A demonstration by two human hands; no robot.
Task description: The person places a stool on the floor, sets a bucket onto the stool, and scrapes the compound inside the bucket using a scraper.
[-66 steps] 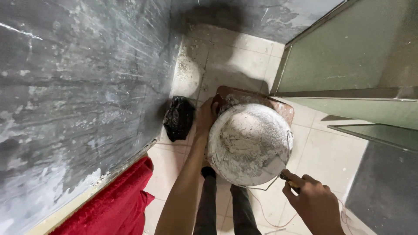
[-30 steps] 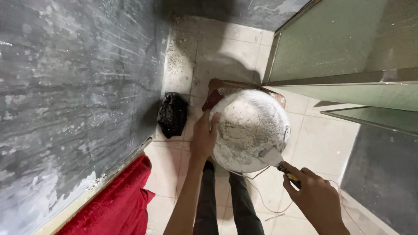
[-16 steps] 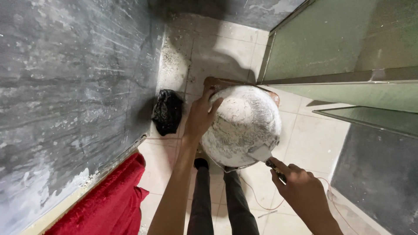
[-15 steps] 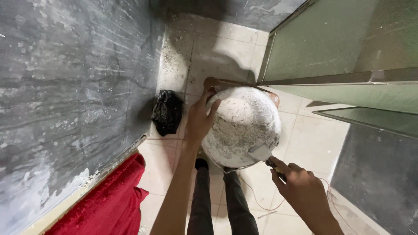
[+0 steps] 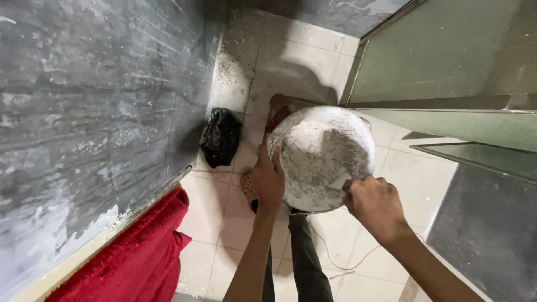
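At the centre of the frame, a round metal pan [image 5: 324, 159] crusted with white plaster is held tilted above the tiled floor [image 5: 408, 168]. Left hand [image 5: 267, 182] grips its left rim, fingers clamped on the edge; right hand [image 5: 376, 202] presses at its lower right rim, fingers curled together. Left of the pan lies a black plastic bag [image 5: 221, 137]; a red cloth [image 5: 134, 251] fills the lower left.

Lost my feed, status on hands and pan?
Left hand grips plaster-caked round pan at its rim. Right hand at pan's lower edge, tool hidden. Black bag on floor nearby.
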